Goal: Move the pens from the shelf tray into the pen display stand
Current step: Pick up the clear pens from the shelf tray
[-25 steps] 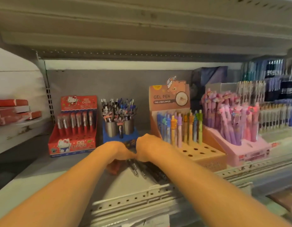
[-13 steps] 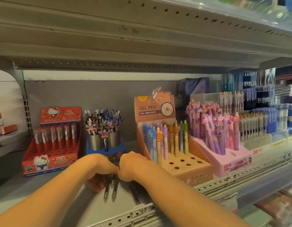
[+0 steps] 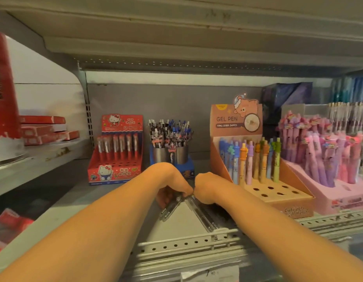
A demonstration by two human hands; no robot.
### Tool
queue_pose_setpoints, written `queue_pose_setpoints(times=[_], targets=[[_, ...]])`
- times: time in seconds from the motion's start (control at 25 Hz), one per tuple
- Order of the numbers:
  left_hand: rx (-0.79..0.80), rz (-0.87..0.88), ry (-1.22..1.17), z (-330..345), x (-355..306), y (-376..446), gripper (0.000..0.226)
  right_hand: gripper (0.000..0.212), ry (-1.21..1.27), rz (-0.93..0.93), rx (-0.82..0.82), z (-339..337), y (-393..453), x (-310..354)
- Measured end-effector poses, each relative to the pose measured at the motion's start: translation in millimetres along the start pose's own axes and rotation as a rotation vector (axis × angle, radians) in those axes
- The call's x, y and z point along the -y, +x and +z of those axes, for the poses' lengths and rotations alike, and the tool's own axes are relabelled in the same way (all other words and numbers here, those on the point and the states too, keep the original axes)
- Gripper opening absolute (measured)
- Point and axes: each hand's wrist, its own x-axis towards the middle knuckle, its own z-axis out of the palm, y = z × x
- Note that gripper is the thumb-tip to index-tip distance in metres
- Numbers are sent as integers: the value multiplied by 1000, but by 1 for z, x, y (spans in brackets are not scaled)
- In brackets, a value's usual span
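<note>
Several dark clear-barrelled pens lie on the grey shelf behind its perforated front rail. My left hand is bent down over them and grips a few pens that point towards me. My right hand is curled down beside it, knuckles touching, with its fingers on the pile of pens; its grip is hidden. Just behind both hands stands the blue pen display stand with two metal cups full of dark and blue pens.
A red cartoon-cat pen box stands left of the stand. An orange "GEL PEN" box with free holes and a pink pen box stand to the right. The upper shelf hangs low overhead. Red boxes lie on the far-left shelf.
The view has swung a little left and closer. My left hand has drawn a few pens apart from the pile; both hands stay low on the shelf, touching.
</note>
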Motion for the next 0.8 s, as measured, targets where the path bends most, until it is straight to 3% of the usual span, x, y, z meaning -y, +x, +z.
queue_pose_setpoints(times=[0.28,0.44,0.52,0.6,0.68,0.8], targets=[[17,83,-24,-7,12,-19,18,28,-14,14,6,-4,-8,0],[29,145,-149,-12,25,-34,26,26,50,37,-31,-4,-6,0],[-18,179,-228,-15,34,-39,29,26,83,41,-48,-4,-6,1],[-92,201,-287,-15,42,-42,17,26,94,41,-51,-6,-8,1],[-156,260,-437,-10,48,-43,8,23,104,38,-70,-7,-9,1],[-273,441,-781,-6,54,-38,21,16,161,16,-145,-8,-10,2]])
